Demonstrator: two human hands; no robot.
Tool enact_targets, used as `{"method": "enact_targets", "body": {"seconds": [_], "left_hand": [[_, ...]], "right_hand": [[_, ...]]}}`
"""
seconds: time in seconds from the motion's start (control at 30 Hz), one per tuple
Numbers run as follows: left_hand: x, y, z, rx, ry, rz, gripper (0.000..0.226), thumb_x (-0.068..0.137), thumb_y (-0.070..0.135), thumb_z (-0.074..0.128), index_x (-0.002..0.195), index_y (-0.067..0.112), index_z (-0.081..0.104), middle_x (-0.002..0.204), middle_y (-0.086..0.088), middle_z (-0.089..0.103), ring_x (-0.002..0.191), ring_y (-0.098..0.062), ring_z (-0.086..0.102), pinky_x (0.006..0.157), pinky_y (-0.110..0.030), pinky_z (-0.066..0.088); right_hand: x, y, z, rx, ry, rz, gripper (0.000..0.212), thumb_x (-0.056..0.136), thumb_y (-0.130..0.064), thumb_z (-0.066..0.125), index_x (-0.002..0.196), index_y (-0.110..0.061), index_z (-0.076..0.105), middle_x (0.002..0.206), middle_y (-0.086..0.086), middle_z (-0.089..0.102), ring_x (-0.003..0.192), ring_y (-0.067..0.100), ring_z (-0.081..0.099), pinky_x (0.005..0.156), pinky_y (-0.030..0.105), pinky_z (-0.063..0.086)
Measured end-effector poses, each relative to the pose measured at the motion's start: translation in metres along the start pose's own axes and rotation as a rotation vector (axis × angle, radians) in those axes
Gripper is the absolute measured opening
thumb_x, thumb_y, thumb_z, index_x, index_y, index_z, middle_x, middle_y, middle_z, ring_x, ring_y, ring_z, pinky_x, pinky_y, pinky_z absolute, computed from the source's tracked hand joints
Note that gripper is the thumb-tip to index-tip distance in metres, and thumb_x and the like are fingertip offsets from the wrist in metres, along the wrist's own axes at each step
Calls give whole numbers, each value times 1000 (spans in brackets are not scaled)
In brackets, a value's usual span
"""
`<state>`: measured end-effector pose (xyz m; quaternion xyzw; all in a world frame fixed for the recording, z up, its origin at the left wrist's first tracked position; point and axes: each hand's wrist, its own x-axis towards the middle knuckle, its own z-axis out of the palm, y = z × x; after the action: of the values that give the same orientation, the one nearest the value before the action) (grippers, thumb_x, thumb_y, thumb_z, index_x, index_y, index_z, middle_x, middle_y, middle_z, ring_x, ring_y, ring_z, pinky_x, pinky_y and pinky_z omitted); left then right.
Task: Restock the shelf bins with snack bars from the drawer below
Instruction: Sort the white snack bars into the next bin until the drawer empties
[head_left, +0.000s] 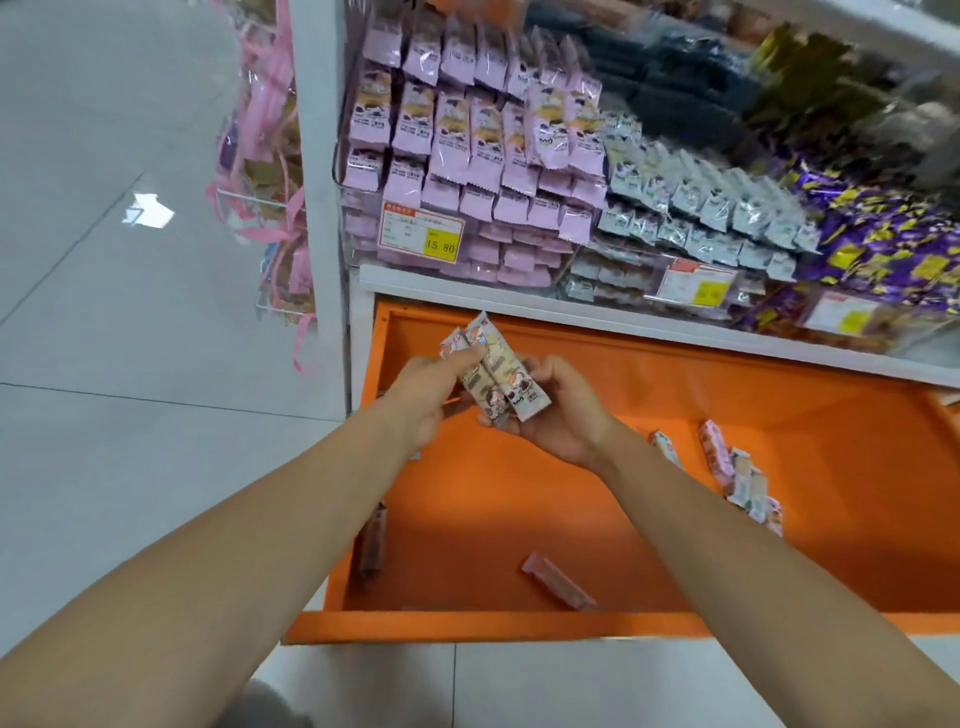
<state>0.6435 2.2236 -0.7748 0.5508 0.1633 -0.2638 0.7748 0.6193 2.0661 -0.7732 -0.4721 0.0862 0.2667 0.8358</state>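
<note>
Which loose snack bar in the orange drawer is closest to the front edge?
The pink bar lying alone near the drawer's front wall; the others sit farther back.

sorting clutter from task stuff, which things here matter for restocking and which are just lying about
Job: snack bars held by left hand and right hand; orange drawer; loose bars; pink-pack bin.
Just there: pink ribbon rack; purple sweets.
</note>
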Motion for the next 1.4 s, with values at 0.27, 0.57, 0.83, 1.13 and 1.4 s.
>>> {"method": "enact_targets", "body": {"seconds": [0.27,0.57,0.83,1.13,1.4], "left_hand": [[1,-8,28,49,132,35,41,77,19,81,110,2,64,103,-11,73,99,-22,67,83,-33,51],[-11,-6,54,86,37,23,40,79,20,79,112,3,67,102,-10,73,84,-17,66,68,-24,51],[-19,19,88,160,115,100,29,78,21,81,99,5,68,92,-11,73,75,-18,66,64,-27,52],[-42,53,145,185,58,249,61,75,33,84,115,-7,61,103,-23,71,75,-25,64,65,-33,57],[-53,91,148,924,209,937,33,98,44,46,100,15,63,86,-1,66,78,-19,61,72,-41,52]], "right_hand": [[-26,-9,-23,-119,24,-47,34,100,-27,42,126,-9,57,119,12,66,107,25,63,96,52,51],[-41,-20,-42,-402,183,-182,30,99,-20,53,129,-15,52,109,7,68,92,20,66,83,34,53],[-73,-40,-30,-751,271,-382,52,87,-26,72,134,-26,50,130,-1,48,115,4,53,89,14,48],[-107,-71,-18,-1045,601,-823,62,79,-41,67,133,-21,45,131,-7,49,124,6,43,98,14,35],[-106,-129,-8,-966,769,-855,48,92,-21,60,138,-17,45,138,-5,47,126,7,41,103,21,31]]}}
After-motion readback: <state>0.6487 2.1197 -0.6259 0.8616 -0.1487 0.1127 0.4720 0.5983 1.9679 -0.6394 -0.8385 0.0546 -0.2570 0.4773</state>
